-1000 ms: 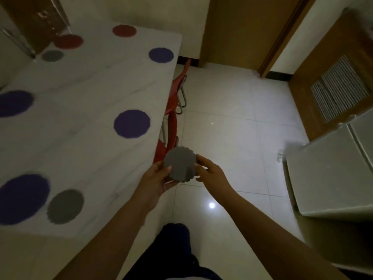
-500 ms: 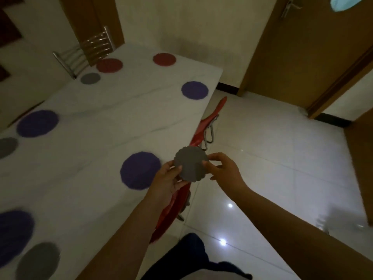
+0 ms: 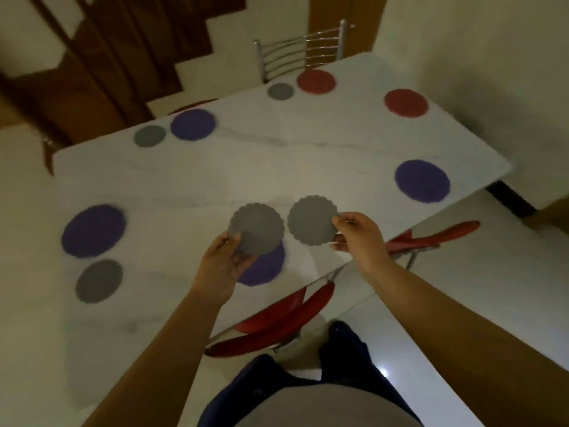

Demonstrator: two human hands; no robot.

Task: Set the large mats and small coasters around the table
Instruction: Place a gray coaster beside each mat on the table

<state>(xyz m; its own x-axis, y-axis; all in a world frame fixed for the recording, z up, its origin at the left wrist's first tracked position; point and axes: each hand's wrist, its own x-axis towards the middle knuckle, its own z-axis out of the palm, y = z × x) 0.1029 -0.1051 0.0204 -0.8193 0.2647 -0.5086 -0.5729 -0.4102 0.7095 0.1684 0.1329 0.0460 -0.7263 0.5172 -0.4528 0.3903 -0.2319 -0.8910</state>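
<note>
Clamped by its rim in the left grip (image 3: 221, 263): a grey coaster (image 3: 255, 228), over the near purple mat (image 3: 264, 266). Clamped likewise in the right grip (image 3: 357, 238): a second coaster (image 3: 312, 220), just beside the first. Lay the first flat on bare desk (image 3: 277, 167) beside that mat, never overlapping. Save the other, probably, for the far purple mat (image 3: 421, 184).

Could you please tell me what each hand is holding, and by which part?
The left hand pinches the left grey coaster at its lower-left rim; the right hand pinches the right grey coaster at its right rim.
</note>
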